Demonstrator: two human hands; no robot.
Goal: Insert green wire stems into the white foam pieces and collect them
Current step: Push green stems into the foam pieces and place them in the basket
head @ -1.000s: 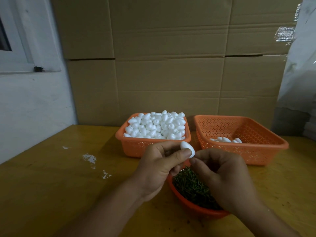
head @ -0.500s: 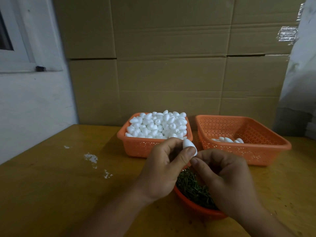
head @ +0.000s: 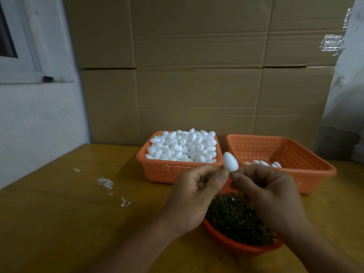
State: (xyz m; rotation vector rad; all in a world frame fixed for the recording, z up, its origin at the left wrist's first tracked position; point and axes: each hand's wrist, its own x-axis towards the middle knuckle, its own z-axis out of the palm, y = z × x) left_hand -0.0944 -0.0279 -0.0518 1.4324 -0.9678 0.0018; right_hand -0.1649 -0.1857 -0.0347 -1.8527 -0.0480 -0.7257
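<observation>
A white egg-shaped foam piece [head: 230, 162] stands upright between my two hands, above a round orange bowl [head: 236, 247] full of green wire stems [head: 232, 215]. My left hand [head: 195, 196] pinches its lower left side with thumb and forefinger. My right hand [head: 266, 194] pinches at its base with curled fingers. No stem shows between the fingers. Behind my hands, the left orange basket [head: 167, 172] is heaped with loose foam pieces [head: 183, 146]. The right orange basket [head: 291, 152] holds a few foam pieces [head: 264, 163] at its near side.
All of this rests on a yellow wooden table [head: 59, 223] with white foam crumbs [head: 105, 182] left of the baskets. Flat cardboard sheets [head: 197, 75] stand behind the baskets, and a white wall with a window frame [head: 29, 75] is at the left.
The foam piece has risen and turned upright, now sticking out above both hands' fingertips. The right hand's fingers have moved up to its base.
</observation>
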